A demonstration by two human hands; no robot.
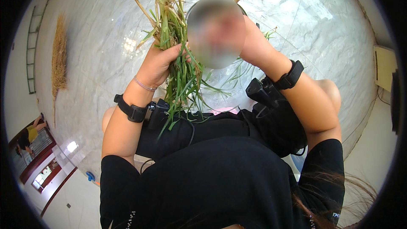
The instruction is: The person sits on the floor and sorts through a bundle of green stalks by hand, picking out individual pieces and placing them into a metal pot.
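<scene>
My left hand [167, 57] is closed around a bunch of long green grass [186, 82]. The pale, dry stem ends [163, 0] point away from me, and the leaves hang down toward my lap. At the right, my right hand [254, 40] reaches in beside the bunch. A blurred oval patch covers its fingers, so what they hold or touch is hidden. Past the patch, a dark curved rim shows in part. A few loose grass blades [270, 32] stick out near my right hand, and thin ones trail below the patch.
A straw broom [59, 55] lies on the pale marbled floor [99, 59] at the left. Farther left is a dark ladder-like frame [33, 48]. A small blue object [90, 176] is at lower left. Another person [29, 135] shows in a doorway. A beige box [383, 68] stands at right.
</scene>
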